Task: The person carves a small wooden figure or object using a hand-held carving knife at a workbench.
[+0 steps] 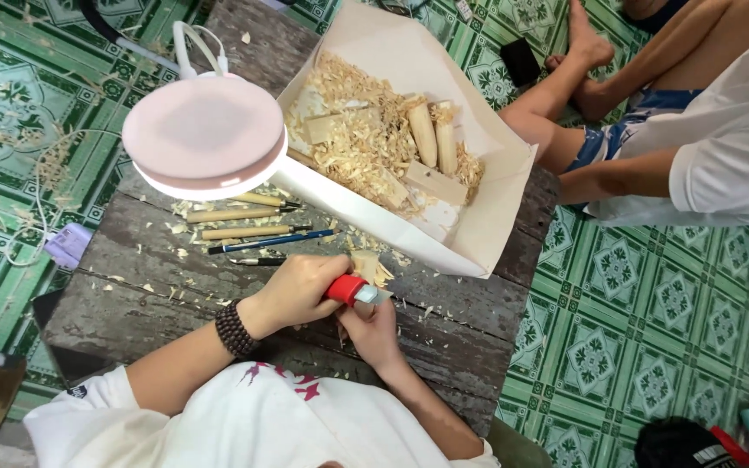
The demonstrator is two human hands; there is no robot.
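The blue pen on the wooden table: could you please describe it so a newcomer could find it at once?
Start at the round pink lamp over the weathered wooden table. Just below it lie two wooden-handled carving tools in a row. The blue pen lies next below them, the only slim blue one.

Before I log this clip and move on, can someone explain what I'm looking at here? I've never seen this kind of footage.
There is no machine: one camera sits on a person's head and looks down at their own bare hands over a weathered wooden table. The left hand grips a red-handled knife; the right hand holds a small piece of pale wood against the blade. Beside them lie wooden-handled carving tools and a blue pen. A round pink lamp hangs over the table, and an open box holds shavings and wood blocks. Another person sits on the green tiled floor at upper right.
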